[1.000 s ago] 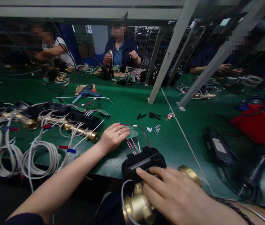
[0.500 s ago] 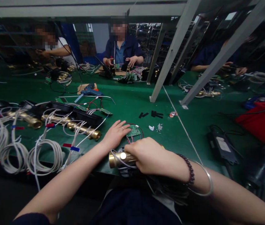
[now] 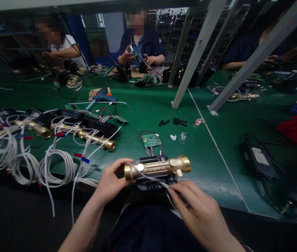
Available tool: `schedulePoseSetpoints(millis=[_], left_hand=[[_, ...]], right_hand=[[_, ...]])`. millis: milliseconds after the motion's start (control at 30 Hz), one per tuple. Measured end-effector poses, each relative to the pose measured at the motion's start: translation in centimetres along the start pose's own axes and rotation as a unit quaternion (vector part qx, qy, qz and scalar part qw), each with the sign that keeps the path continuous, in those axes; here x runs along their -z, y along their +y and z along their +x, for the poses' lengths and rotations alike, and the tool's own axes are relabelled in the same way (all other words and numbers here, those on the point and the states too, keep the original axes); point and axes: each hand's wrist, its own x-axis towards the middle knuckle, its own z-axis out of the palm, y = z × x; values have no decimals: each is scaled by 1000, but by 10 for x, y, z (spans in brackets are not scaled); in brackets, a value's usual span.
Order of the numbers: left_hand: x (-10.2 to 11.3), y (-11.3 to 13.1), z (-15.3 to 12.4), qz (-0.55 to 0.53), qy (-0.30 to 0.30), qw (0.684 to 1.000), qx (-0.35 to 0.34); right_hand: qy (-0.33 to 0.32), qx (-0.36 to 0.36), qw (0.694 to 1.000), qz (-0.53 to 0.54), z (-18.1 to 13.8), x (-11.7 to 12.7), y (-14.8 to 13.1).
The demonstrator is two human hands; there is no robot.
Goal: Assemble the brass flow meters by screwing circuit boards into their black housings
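A brass pipe body [image 3: 160, 167] with threaded ends lies across a black plastic housing [image 3: 149, 184] at the table's near edge. My left hand [image 3: 113, 180] is closed round the pipe's left end, thumb below and fingers behind. Grey cables [image 3: 155, 179] run along the pipe's near side, and my right hand [image 3: 199, 206] pinches them below its right end. Some of the right fingertips are hidden. Just beyond the housing, a green circuit board [image 3: 152, 140] lies flat, joined to it by thin wires.
Several brass pipes [image 3: 96, 139] with black housings and coiled grey cables [image 3: 56, 167] fill the left. A blue glue gun [image 3: 102, 96], black strips [image 3: 179, 121], small screws [image 3: 182, 137] and a black adapter [image 3: 260, 159] lie about. Metal posts [image 3: 199, 52] rise ahead; co-workers sit opposite.
My left hand has moved from beside the circuit board to the pipe's left end. My right hand has let go of the pipe and moved right and down to the cables.
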Motion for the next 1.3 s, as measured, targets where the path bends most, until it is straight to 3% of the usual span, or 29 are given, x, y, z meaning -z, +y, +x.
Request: schedulePoseSetpoints(millis=[100,167,333,500,667,1033,1300], left_hand=[[-9,-1,0,26,71,997,4],[-6,0,0,-11,68,997,24],[18,3,4,-84,-40,995,36],[21,6,13,-110,-21,993,-30],[12,6,17,-123,13,992,-31],[1,0,-12,-1,87,988,-128],[7,-8,-18,71,11,984,-160]], right_hand=[[69,52,996,7,12,-1,-10],[76,92,993,10,28,-2,-16],[-43,91,995,3,62,-21,-20],[-60,87,994,16,66,-31,-12],[-57,86,994,24,65,-29,-11],[-54,91,994,37,64,-29,-13],[-65,78,995,5,68,-30,-13]])
